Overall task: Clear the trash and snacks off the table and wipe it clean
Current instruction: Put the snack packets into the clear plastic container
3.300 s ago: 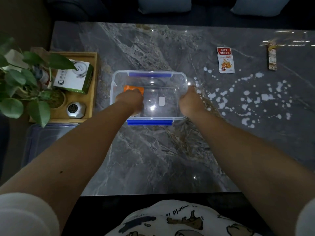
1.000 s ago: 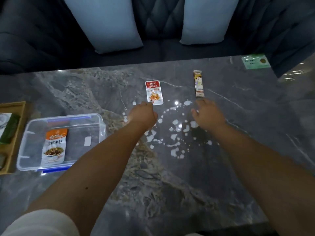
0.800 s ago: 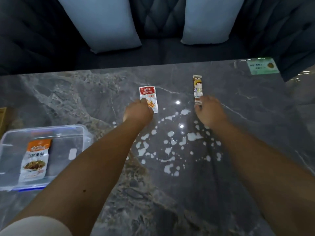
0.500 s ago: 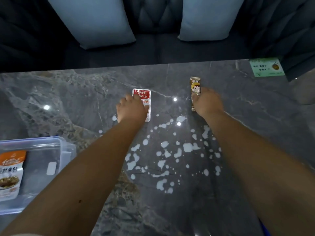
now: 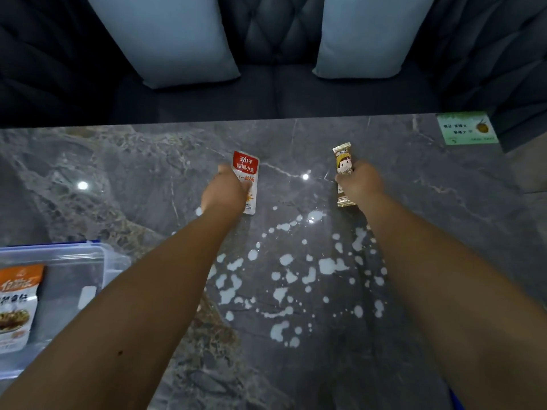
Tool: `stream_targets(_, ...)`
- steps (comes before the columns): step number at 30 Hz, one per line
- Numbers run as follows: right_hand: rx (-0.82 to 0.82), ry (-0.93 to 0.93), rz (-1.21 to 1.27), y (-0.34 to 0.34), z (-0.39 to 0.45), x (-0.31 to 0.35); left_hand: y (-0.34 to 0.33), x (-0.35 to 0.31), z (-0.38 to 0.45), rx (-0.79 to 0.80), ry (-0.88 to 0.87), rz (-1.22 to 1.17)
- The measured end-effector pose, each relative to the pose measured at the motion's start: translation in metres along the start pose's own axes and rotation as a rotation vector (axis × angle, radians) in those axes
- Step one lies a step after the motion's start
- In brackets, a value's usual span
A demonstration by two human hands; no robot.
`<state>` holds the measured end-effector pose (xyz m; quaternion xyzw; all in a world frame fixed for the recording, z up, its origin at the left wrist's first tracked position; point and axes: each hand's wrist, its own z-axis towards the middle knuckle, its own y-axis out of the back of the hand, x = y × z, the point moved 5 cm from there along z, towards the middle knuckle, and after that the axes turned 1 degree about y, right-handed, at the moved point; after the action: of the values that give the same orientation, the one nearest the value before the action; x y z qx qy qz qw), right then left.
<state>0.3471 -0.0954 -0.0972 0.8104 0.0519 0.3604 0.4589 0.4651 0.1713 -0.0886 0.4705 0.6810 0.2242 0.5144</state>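
Both hands are closing on snacks at the far side of the bench (image 5: 88,179): the left hand (image 5: 226,189) curls onto the red-and-white packet (image 5: 247,173), the right hand (image 5: 359,182) pinches the brown bar wrapper (image 5: 343,161). To do this well, get fingertips under an edge of each flat packet, lift straight up, and carry both over the white spill (image 5: 296,276) without dragging through it, to the clear container (image 5: 59,255) at left, where an orange packet (image 5: 17,303) already lies. Half a second ago the hands merely covered the snacks; now the fingers have closed on them.
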Motion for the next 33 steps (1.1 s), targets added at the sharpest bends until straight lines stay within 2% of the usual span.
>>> stream_targets(7,-0.011,-0.09,0.223,0.011,-0.014,0.006,0.017,0.003,-0.012,0.009,-0.039,-0.142)
stream_targets(14,0.025,-0.039,0.45,0.023,-0.082,0.052,0.07,0.025,-0.065,0.039,-0.01,-0.454)
stream_targets(22,0.156,0.076,0.463,-0.028,-0.208,0.116,0.15,0.137,-0.134,0.008,0.005,-0.617)
stream_targets(28,0.218,0.093,0.442,-0.092,-0.288,0.155,0.197,0.24,-0.157,0.02,0.076,-0.599)
stream_targets(33,0.248,0.112,0.424,-0.136,-0.331,0.179,0.224,0.301,-0.158,0.038,0.085,-0.61)
